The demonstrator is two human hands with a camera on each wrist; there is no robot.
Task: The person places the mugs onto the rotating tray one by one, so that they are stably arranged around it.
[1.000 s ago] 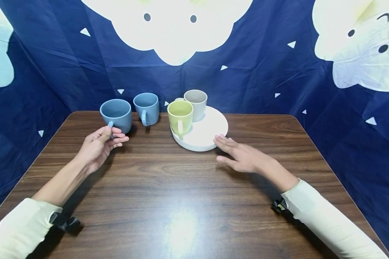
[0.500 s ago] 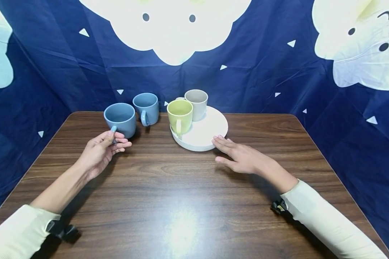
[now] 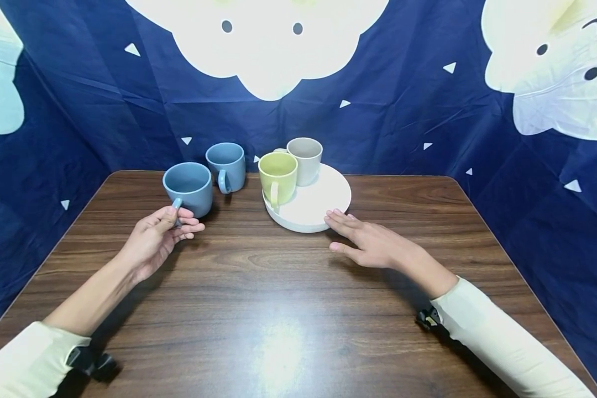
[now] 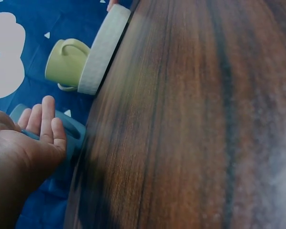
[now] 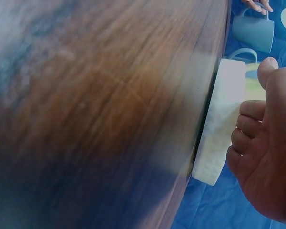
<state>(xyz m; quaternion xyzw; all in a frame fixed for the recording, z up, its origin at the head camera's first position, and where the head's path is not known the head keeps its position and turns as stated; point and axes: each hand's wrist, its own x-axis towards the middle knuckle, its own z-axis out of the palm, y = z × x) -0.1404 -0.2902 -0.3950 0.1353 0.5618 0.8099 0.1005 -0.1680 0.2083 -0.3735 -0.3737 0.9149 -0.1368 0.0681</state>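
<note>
My left hand pinches the handle of a wide blue mug between thumb and forefinger, its other fingers stretched out under the handle. Whether the mug's base touches the table cannot be told. Just behind it to the right stands a second, narrower blue mug. My right hand lies flat with straight fingers, the tips at the near right rim of a round white tray. On that tray stand a green mug, also in the left wrist view, and a grey mug behind it.
The brown wooden table carries everything. Close behind its far edge hangs a dark blue cloth with white cloud shapes. A black strap device sits on the left sleeve, another on the right.
My left hand has brought the wide blue mug a little nearer and to the right. The right hand stays almost in place; the tray and the other mugs look unmoved.
</note>
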